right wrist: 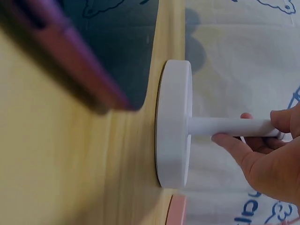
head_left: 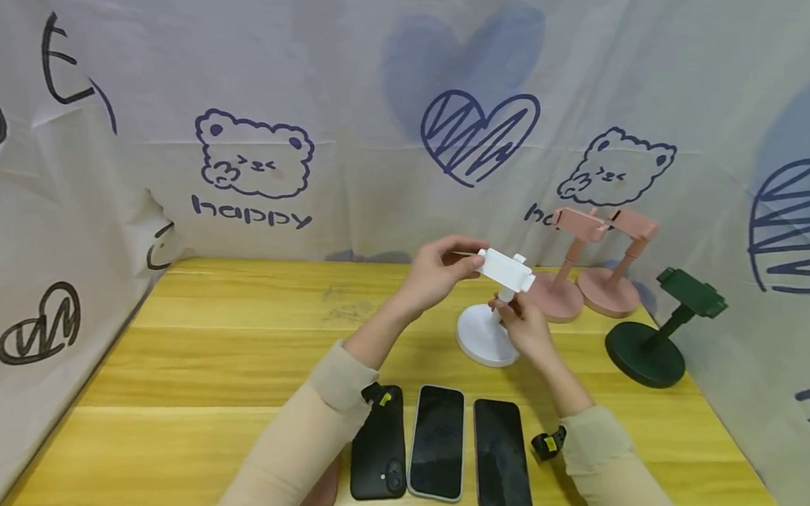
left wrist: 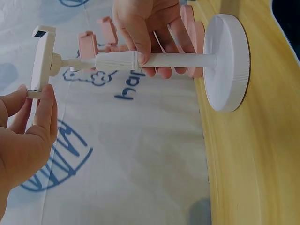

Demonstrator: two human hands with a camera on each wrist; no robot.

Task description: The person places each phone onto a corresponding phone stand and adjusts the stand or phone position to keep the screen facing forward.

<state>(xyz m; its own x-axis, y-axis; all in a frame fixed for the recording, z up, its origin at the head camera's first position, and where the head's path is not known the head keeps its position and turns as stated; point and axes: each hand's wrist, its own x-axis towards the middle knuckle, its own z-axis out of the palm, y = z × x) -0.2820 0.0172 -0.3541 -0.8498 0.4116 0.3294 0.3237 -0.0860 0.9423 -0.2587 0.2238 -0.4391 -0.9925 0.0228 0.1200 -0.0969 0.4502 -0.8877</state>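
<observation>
White, plastic by the look of it: a stand (left wrist: pixel 117 61) between both hands, its base (right wrist: pixel 173 124) apparently resting on the table (head_left: pixel 201 349) below the right fingers. Left hand (head_left: pixel 439 274) pinched one end of the clamp head (head_left: pixel 506 270), thumb against the other fingers. Right hand (head_left: pixel 528 327) gripped the post (left wrist: pixel 180 60) under that head, thumb in front, other fingers behind. Judged light and stiff, the smooth post probably somewhat slippery; the broad base likely carried most of the weight. Weakest point, I guessed, was the neck joint (left wrist: pixel 56 64) near the left fingertips, so forcing it seemed unwise; best hold was the post, with a light pinch on the head. Pink stands (head_left: pixel 609 290) stood just right of the right fingers, a dark green stand (head_left: pixel 645 355) farther right. Phones (head_left: pixel 437 442) lay nearer the person than either hand's fingers.
</observation>
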